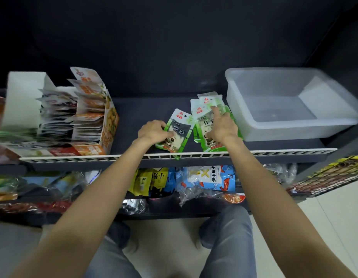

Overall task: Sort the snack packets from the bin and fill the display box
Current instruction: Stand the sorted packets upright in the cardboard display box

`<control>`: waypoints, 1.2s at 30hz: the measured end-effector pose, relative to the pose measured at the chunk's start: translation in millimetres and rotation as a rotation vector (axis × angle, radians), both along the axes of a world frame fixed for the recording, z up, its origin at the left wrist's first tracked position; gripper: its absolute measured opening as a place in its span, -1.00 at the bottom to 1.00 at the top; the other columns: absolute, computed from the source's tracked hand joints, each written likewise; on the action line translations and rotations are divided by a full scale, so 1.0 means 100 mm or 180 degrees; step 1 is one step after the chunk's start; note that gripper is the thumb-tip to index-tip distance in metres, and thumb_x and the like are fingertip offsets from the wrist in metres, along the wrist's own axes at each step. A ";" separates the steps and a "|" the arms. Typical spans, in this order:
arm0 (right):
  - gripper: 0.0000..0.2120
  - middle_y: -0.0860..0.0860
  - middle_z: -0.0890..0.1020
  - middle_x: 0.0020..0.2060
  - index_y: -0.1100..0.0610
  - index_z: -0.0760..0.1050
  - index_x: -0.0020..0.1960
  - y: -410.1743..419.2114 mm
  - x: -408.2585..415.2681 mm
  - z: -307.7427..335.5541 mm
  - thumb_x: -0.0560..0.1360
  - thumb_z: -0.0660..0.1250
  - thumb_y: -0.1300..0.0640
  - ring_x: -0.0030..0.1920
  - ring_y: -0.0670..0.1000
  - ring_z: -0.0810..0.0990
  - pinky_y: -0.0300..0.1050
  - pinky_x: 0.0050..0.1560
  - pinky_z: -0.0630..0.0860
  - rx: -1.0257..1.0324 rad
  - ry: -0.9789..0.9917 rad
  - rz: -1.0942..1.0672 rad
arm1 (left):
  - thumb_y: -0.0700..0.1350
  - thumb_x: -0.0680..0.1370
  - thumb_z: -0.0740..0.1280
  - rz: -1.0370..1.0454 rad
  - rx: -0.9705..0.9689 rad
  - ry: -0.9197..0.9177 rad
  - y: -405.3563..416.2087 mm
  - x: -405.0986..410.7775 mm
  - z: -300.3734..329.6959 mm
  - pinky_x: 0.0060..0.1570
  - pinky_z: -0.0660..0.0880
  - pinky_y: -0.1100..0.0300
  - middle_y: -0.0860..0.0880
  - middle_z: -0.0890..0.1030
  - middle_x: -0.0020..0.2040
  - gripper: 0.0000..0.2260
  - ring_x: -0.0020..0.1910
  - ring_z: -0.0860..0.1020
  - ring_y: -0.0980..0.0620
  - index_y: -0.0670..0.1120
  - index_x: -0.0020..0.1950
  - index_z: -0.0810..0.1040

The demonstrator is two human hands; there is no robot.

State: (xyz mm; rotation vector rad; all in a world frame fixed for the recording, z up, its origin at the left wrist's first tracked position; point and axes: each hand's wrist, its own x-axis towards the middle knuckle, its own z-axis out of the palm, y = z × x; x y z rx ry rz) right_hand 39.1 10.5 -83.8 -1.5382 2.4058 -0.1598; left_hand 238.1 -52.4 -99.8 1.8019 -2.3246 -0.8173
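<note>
Left hand point(154, 131) grips a glossy green packet point(177, 131) (flat, rectangular).

The scene is dim, the upper half nearly black, with soft light from above and in front catching the translucent bin point(290, 101) and the shelf's white rail point(174, 155). Wide-angle distortion bows the rail, and the left edge smears with motion blur.

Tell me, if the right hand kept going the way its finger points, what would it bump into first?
Probably just more of the green packets under the right hand; past their tops, the dark back wall. Depth is hard to judge.
</note>
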 end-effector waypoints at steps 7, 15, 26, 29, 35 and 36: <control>-0.21 0.11 0.63 -0.06 0.13 0.00 0.55 0.21 0.11 0.12 0.47 0.38 0.19 -0.03 0.16 0.58 -0.07 -0.14 0.35 -0.1436 -0.0464 -0.0291 | -0.04 0.44 0.44 0.0091 -0.0980 0.1679 0.38 0.62 0.39 0.05 0.55 0.00 0.15 0.63 -0.02 -0.76 -0.01 0.61 0.06 0.12 0.04 0.47; -0.80 -0.10 0.64 -0.08 -0.03 0.54 0.03 0.35 0.88 0.68 0.43 0.42 0.16 0.01 -0.03 0.61 0.01 0.12 0.54 -0.2629 -0.2693 0.0059 | -0.16 0.47 0.43 0.0537 -0.2468 0.2265 0.82 1.80 1.15 -0.15 0.44 0.48 0.14 0.59 -0.19 -0.90 -0.21 0.54 0.42 -0.03 -0.10 0.53; -0.71 -0.10 0.60 -0.07 -0.14 0.41 -0.04 0.04 2.25 0.86 0.52 0.30 0.27 -0.05 -0.12 0.64 -0.03 -0.11 0.62 -0.2709 -0.3702 0.0546 | -0.10 0.52 0.40 0.1305 -0.2252 0.1688 0.26 3.26 0.98 -0.17 0.46 0.21 -0.05 0.62 -0.16 -0.85 -0.26 0.53 0.34 -0.18 -0.02 0.57; -0.72 -0.13 0.61 -0.11 -0.14 0.42 -0.06 -0.10 2.54 0.91 0.51 0.30 0.26 -0.02 -0.05 0.65 0.18 0.00 0.60 -0.2619 -0.3504 0.0711 | -0.13 0.55 0.35 0.1107 -0.1861 0.1723 0.16 3.33 0.93 -0.16 0.44 0.32 0.04 0.59 -0.18 -0.92 -0.23 0.52 0.36 -0.13 -0.05 0.53; -0.84 -0.15 0.59 -0.18 0.08 0.44 0.10 -0.43 2.98 1.12 0.53 0.29 0.23 -0.24 -0.25 0.60 -0.11 -0.09 0.56 -0.2789 -0.3045 0.0990 | 0.11 0.49 0.36 0.1246 -0.1747 0.1131 0.00 3.69 0.89 -0.14 0.51 0.04 -0.11 0.67 -0.21 -0.67 -0.17 0.62 -0.01 -0.17 -0.17 0.64; -0.83 -0.13 0.60 -0.19 0.12 0.44 0.12 -0.48 3.04 1.14 0.54 0.29 0.22 -0.25 -0.20 0.61 -0.11 -0.12 0.56 -0.2813 -0.2977 0.1036 | 0.14 0.47 0.36 0.1196 -0.1728 0.1025 0.01 3.77 0.87 -0.17 0.51 0.03 -0.13 0.67 -0.24 -0.68 -0.20 0.62 -0.03 -0.12 -0.20 0.65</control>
